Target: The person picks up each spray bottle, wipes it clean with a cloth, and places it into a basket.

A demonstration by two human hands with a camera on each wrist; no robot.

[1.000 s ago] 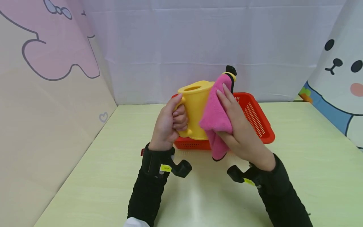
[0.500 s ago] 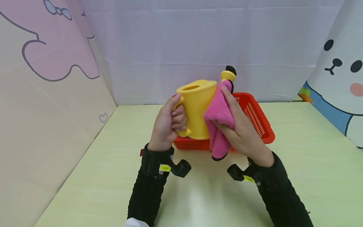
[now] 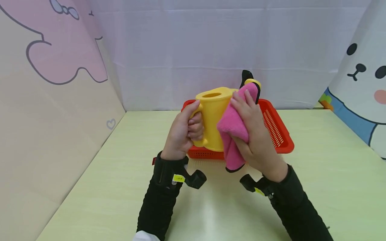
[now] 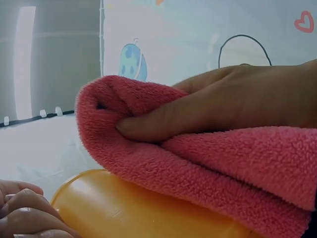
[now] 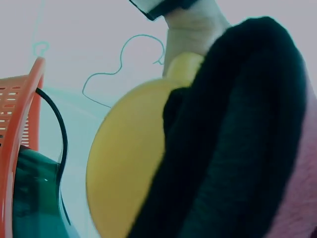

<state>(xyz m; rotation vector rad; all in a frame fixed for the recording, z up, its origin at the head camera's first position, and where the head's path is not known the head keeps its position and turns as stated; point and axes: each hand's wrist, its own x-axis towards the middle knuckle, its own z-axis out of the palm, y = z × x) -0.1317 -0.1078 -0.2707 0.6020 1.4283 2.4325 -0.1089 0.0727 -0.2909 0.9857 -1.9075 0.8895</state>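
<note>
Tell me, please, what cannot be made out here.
Head: right side of the yellow jug, behind the pink cloth.
Head: much of the red basket, behind jug, cloth and right hand.
Head: any print on the left yellow label, too small.
Left wrist: most of the left hand, cut by the edge.

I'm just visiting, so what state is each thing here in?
Yellow can: held up by its handle, top opening uncovered.
Pink cloth: bunched, against the can's side.
Red basket: upright on the table, contents mostly hidden.
Left grip: fingers curled round the handle.
Right grip: holding the cloth against the can.
</note>
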